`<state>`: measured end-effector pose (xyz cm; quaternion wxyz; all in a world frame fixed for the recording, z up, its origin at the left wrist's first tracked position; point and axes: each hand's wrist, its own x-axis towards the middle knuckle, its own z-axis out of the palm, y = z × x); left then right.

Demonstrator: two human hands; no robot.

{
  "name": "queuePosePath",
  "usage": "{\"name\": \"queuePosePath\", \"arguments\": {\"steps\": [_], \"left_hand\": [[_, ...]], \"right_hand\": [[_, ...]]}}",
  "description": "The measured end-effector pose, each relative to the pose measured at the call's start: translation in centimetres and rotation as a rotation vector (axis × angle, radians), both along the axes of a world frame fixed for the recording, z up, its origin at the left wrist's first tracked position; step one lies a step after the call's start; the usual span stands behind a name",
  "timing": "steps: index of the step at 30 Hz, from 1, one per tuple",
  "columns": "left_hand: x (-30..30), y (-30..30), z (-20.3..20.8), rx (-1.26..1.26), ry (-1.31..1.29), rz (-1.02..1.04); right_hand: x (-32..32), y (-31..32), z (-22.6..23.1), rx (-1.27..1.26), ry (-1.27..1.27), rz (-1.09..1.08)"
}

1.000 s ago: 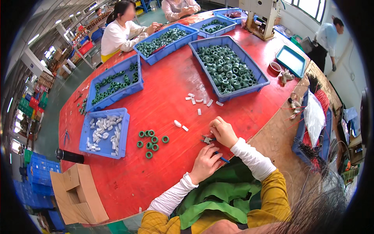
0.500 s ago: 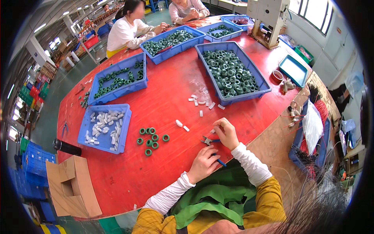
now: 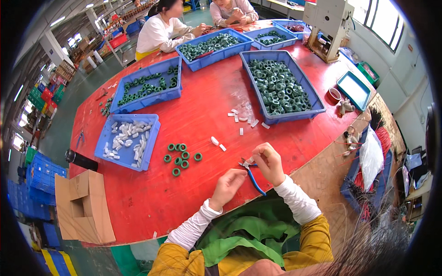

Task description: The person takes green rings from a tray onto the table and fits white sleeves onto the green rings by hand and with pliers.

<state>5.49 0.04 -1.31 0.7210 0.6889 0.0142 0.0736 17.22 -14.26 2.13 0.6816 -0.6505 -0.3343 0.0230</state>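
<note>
My right hand (image 3: 270, 163) is pinched on a small white plastic piece (image 3: 250, 160) just above the table. Close beside it, a pair of blue-handled cutting pliers (image 3: 256, 182) lies near the table's front edge, jaws pointing away from me. My left hand (image 3: 227, 187) is off the pliers, to their left. Its fingers are drawn together and what they hold, if anything, is hidden. Left of the hands, several green rings (image 3: 178, 161) lie in a loose group. A white piece (image 3: 214, 140) rests between the rings and my right hand.
On the red table (image 3: 202, 106) stand a blue tray of white pieces (image 3: 154, 148), a blue tray of green rings (image 3: 317, 109) and further ring trays. A black bottle (image 3: 82, 160) and cardboard box (image 3: 110, 207) are at left. Two people work across the table.
My left hand has let go of the pliers and drawn back to the left; they now lie free. My right hand stays near the same spot. The view has shifted slightly.
</note>
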Motion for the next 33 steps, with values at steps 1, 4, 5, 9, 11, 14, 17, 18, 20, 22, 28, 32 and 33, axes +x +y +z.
{"name": "queuePosePath", "arguments": {"steps": [1, 4, 5, 9, 11, 14, 17, 18, 20, 22, 28, 32, 33], "left_hand": [[-0.2, 0.5, 0.0, 0.003, 0.002, 0.001], [-0.2, 1.9, 1.2, -0.46, 0.258, -0.039], [-0.1, 1.9, 1.8, -0.457, 0.26, -0.037], [0.2, 2.1, 3.2, -0.527, 0.36, -0.118], [0.1, 2.1, 3.4, -0.521, 0.377, -0.148], [-0.1, 1.9, 3.2, -0.415, 0.421, -0.106], [-0.5, 1.9, 2.9, -0.359, 0.367, -0.049], [-0.6, 1.9, 3.0, -0.34, 0.357, -0.03], [-0.8, 1.9, 3.2, -0.321, 0.347, -0.011], [-1.1, 2.0, 3.2, -0.273, 0.312, -0.019], [-1.9, 2.6, 3.6, -0.276, 0.27, -0.078], [-2.4, 3.0, 4.2, -0.362, 0.255, -0.107], [-2.5, 3.2, 4.2, -0.423, 0.233, -0.116]], "right_hand": [[-0.3, -0.1, 0.7, 0.003, 0.002, 0.001], [-0.9, -0.2, 1.8, -0.152, -0.281, -0.06], [-1.0, -0.2, 1.8, -0.159, -0.387, -0.057], [-1.7, -0.4, 2.0, -0.251, -0.554, -0.026], [-1.8, -0.5, 2.4, -0.263, -0.591, -0.018], [-2.0, -0.5, 2.8, -0.245, -0.65, -0.015], [-2.0, -0.5, 2.7, -0.253, -0.65, -0.022], [-2.0, -0.5, 2.6, -0.256, -0.641, -0.029], [-1.9, -0.4, 2.2, -0.258, -0.633, -0.036], [-1.8, -0.3, 1.8, -0.234, -0.554, -0.063], [-1.9, 0.0, 1.1, -0.139, -0.312, -0.057], [-1.9, 0.0, 0.6, -0.137, -0.225, -0.009], [-1.9, -0.1, 1.2, -0.173, -0.294, 0.008]]}}
